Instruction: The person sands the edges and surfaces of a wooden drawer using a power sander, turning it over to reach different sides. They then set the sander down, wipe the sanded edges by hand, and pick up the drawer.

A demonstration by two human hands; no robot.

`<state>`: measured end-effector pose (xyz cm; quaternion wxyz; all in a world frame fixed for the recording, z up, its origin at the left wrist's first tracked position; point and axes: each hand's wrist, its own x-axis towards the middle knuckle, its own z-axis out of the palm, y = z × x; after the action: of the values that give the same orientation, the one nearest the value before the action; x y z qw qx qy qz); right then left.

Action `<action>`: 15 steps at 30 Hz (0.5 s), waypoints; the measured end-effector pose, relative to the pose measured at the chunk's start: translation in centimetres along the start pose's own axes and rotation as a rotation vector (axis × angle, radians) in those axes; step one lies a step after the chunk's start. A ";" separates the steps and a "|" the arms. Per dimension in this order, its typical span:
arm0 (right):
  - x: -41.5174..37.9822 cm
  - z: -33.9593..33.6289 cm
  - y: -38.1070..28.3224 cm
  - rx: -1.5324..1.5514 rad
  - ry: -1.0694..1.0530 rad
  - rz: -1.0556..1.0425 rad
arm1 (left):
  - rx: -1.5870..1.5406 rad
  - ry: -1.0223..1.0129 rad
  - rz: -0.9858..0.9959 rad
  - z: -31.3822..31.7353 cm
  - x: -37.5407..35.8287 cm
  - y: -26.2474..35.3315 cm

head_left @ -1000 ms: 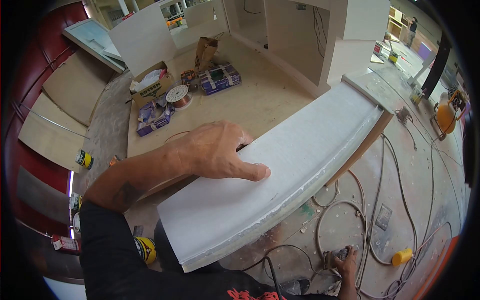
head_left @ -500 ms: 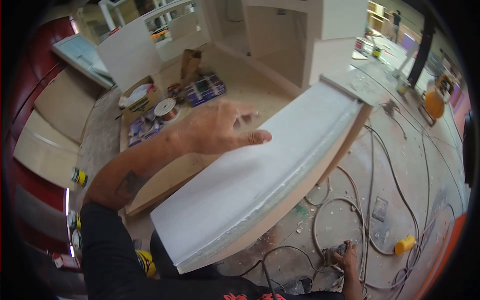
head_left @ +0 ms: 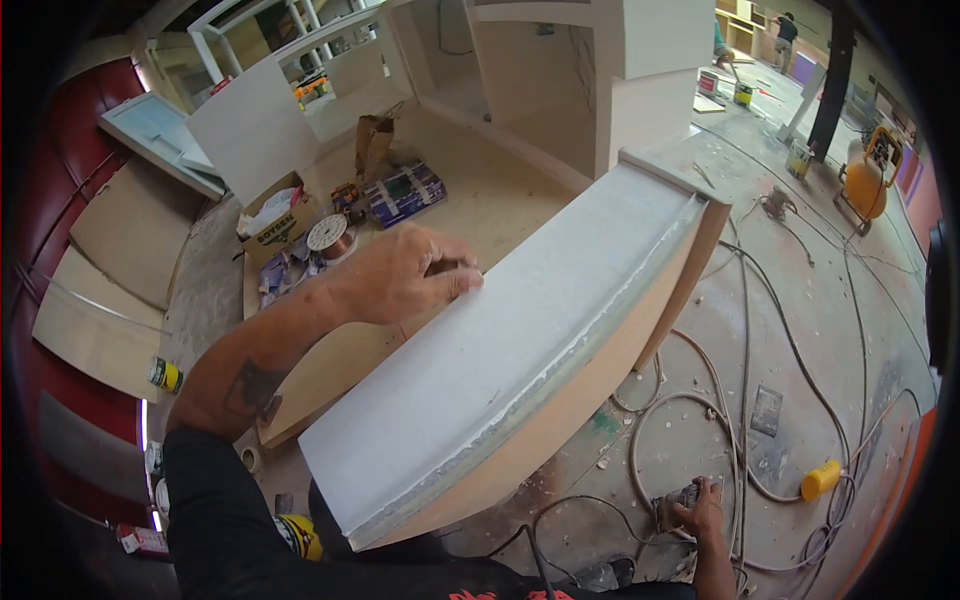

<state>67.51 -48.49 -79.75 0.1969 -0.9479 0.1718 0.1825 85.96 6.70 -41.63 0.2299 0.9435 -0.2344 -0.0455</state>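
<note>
My left hand point(head_left: 415, 275) is over the back long edge of a white-topped curved panel point(head_left: 520, 330), its fingers curled in and the thumb against them. Whether anything is between the fingertips is hidden. The panel's curved front edge carries a rough band of grey-white filler point(head_left: 545, 395) above bare wood. Low at the right, my right hand point(head_left: 702, 515) is wrapped round a dust-covered tool point(head_left: 672, 508) that looks like a sander, held near the floor and apart from the panel.
Hoses and cords point(head_left: 745, 400) loop over the dusty floor at right, beside a yellow cylinder point(head_left: 820, 480). Behind my left hand are a wire spool point(head_left: 330, 238), a blue box point(head_left: 405, 193) and a carton point(head_left: 280, 215). White cabinets point(head_left: 540, 90) stand behind; a person point(head_left: 785, 40) is far off.
My left hand has drawn back left from over the panel's top to its back edge, and its fingers have curled closed. My right hand keeps the tool in nearly the same place.
</note>
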 end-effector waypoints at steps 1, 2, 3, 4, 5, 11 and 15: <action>-0.1 0.0 -0.1 0.010 0.005 0.025 | 0.070 0.072 0.070 -0.1 1.3 -0.3; -0.3 0.0 0.0 -0.011 -0.012 0.025 | 0.134 0.139 0.145 -0.2 2.8 -0.3; -0.4 -0.3 -0.3 -0.031 -0.028 0.027 | 0.159 0.181 0.251 -0.4 4.6 0.8; -0.5 -0.6 -0.4 -0.051 -0.044 0.030 | 0.181 0.225 0.358 -0.5 6.7 2.1; -0.5 -0.7 -0.5 -0.048 -0.050 0.034 | 0.258 0.229 0.483 -0.5 9.3 2.9; -0.8 -0.6 -0.6 -0.021 -0.051 0.067 | 0.370 0.027 0.425 1.6 22.4 6.7; -1.0 -0.7 -0.4 0.012 -0.068 0.077 | 0.304 -0.207 0.312 2.5 26.3 6.7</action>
<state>67.01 -48.16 -78.63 0.2010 -0.9326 0.2023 0.2211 105.95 -11.80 -40.25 0.0644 0.9098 -0.4040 -0.0702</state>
